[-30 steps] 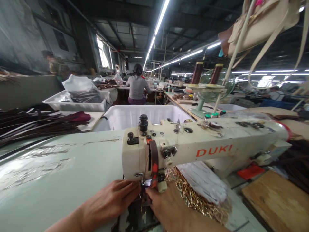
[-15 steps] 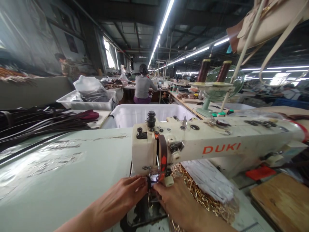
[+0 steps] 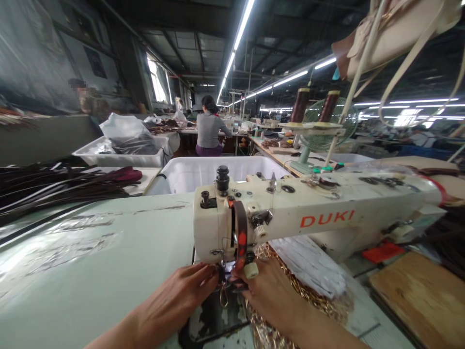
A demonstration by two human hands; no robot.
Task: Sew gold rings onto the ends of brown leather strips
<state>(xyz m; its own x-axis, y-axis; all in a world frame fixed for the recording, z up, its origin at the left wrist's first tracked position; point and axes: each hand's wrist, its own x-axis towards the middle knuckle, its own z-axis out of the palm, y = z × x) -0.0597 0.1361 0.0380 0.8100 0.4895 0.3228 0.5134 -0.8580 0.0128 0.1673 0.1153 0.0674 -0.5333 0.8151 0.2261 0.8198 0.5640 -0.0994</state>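
Under the head of the sewing machine (image 3: 290,218), my left hand (image 3: 181,295) and right hand (image 3: 271,293) pinch a small dark strap piece (image 3: 227,280) from either side, fingertips nearly meeting (a brass clasp (image 3: 222,295) hangs from it). Gold chains (image 3: 319,303) lie just beside my right wrist.

Glossy painted table (image 3: 109,252) — gilt metal chain (image 3: 312,295)

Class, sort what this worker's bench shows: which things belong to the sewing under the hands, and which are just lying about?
In use:
left hand
right hand
dark strap piece with metal clasp under the needle
DUKI sewing machine

Lying about:
gold chains
pile of dark straps
white bin
green fan
wooden board
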